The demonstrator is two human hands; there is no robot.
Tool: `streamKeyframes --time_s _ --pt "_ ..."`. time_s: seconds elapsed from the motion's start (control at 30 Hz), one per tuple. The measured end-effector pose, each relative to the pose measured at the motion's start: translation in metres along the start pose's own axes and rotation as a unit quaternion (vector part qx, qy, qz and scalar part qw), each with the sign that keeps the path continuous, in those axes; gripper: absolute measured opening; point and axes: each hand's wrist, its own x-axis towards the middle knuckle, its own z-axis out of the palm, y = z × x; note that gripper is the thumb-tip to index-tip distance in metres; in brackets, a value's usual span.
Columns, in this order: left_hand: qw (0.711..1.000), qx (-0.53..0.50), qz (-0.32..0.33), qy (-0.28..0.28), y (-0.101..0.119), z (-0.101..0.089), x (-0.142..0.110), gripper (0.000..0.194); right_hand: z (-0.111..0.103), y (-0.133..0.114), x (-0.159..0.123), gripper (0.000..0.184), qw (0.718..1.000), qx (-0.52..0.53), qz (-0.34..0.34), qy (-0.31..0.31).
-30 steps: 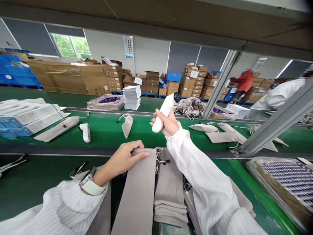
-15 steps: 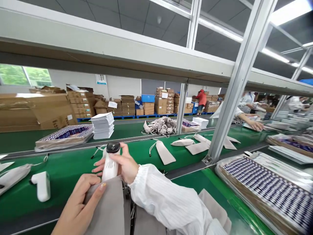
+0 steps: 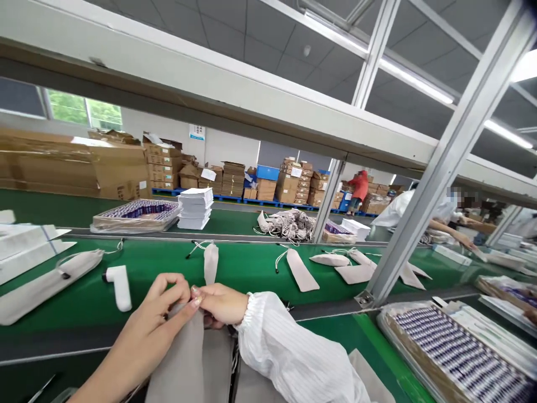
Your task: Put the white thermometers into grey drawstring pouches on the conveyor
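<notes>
Both hands meet at the top of a grey fabric pouch (image 3: 178, 358) in front of me. My left hand (image 3: 161, 313) is closed, pinching the pouch's upper edge between thumb and fingers. My right hand (image 3: 222, 304), in a white elasticated sleeve, is closed against the same edge, its fingertips partly hidden. Whatever the pouch contains is out of sight. More grey pouches (image 3: 218, 358) lie beneath it. Left of my hands, a white handheld device (image 3: 119, 286) with a black tip lies on the green belt (image 3: 251, 274).
Filled drawstring pouches (image 3: 50, 285) and flatter ones (image 3: 302, 271) lie along the belt. A tray of striped purple-and-white pieces (image 3: 457, 347) stands at right, beside a slanted metal post (image 3: 436, 162). A shelf beam (image 3: 210, 106) crosses overhead. A co-worker's hand (image 3: 464, 240) reaches in at far right.
The white device that my right hand held at the pouch mouth is no longer visible. My right hand has come down to the pouch edge beside my left. The view has shifted left.
</notes>
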Motion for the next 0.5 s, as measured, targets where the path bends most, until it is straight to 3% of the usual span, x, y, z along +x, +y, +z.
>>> streamKeyframes --time_s 0.1,0.2,0.27,0.33,0.4,0.43,0.47,0.5 --pt "1.0 0.011 -0.002 -0.023 -0.003 0.005 0.003 0.035 -0.008 0.005 -0.002 0.056 0.977 -0.171 -0.092 0.082" --pt "0.995 0.054 -0.082 -0.034 -0.001 0.001 -0.001 0.035 -0.034 0.008 -0.003 0.054 0.905 -0.294 -0.169 0.257" --pt "0.987 0.03 -0.121 -0.099 0.009 -0.005 -0.009 0.038 -0.059 0.009 -0.005 0.05 0.852 -0.318 -0.176 0.375" --pt "0.976 -0.049 -0.115 -0.18 0.025 -0.013 -0.018 0.041 -0.082 0.008 -0.01 0.048 0.821 -0.32 -0.165 0.443" --pt "0.961 -0.151 -0.11 -0.205 0.042 -0.02 -0.026 0.042 -0.091 0.001 -0.016 0.046 0.828 -0.301 -0.15 0.449" --pt "0.951 -0.205 -0.117 -0.201 0.048 -0.023 -0.029 0.042 -0.089 -0.004 -0.019 0.046 0.852 -0.276 -0.14 0.422" --pt "0.941 -0.254 -0.129 -0.182 0.052 -0.025 -0.032 0.042 -0.08 -0.009 -0.021 0.046 0.894 -0.243 -0.128 0.355" --pt "0.932 -0.298 -0.138 -0.152 0.054 -0.027 -0.033 0.042 -0.068 -0.014 -0.022 0.047 0.941 -0.201 -0.117 0.247"
